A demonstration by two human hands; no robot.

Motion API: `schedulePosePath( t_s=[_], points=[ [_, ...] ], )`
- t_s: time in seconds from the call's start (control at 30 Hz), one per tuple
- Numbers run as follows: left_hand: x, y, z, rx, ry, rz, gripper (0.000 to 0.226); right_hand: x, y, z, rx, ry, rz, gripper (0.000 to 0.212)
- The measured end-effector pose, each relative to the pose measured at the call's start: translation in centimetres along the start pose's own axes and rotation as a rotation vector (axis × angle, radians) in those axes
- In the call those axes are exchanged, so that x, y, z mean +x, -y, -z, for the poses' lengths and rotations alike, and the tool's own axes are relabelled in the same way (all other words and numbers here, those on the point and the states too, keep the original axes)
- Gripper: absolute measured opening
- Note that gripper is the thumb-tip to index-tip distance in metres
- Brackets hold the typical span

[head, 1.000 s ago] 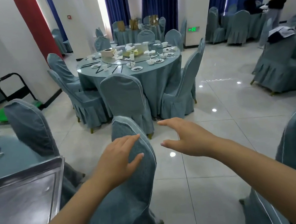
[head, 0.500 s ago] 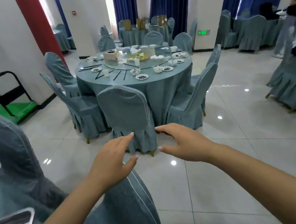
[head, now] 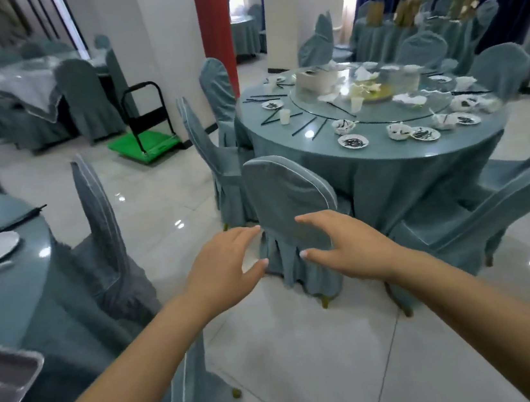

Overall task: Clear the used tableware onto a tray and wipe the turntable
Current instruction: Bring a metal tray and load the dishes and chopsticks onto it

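Fingers (head: 245, 237) of both hands straight, loosely together, holding nothing: left hand (head: 222, 274), right hand (head: 347, 247). The table (head: 387, 164) with used dishes (head: 352, 140) and turntable (head: 412, 103) has drawn nearer; the tray (head: 7, 379) stays behind, lower left. Clearing not begun.

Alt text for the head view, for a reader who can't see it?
Two empty, open hands, left hand and right hand, reach forward over the floor toward a covered chair at a round table with used dishes around a glass turntable. A metal tray sits lower left.
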State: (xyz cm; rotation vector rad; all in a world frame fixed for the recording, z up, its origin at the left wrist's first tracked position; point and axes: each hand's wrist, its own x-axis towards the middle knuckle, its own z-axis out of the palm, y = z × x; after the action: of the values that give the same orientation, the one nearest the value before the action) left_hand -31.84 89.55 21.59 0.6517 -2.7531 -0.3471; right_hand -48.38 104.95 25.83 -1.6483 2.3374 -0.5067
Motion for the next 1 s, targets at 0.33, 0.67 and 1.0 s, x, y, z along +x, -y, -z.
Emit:
schedulePosePath(
  t_s=[0.33,0.67,1.0],
  points=[
    [5.4,4.8,1.4,0.099,-0.057,0.274,0.06,14.2,-2.7,1.4,0.073,0.082,0.269,0.063],
    [10.3,15.6,3.4,0.139,-0.164,0.495,0.061,30.0,2.9,-0.4,0.01,0.166,0.528,0.063],
    [17.2,25.2,4.2,0.194,-0.199,0.755,0.065,46.9,6.5,-4.1,-0.024,0.281,0.738,0.062]
  ],
)
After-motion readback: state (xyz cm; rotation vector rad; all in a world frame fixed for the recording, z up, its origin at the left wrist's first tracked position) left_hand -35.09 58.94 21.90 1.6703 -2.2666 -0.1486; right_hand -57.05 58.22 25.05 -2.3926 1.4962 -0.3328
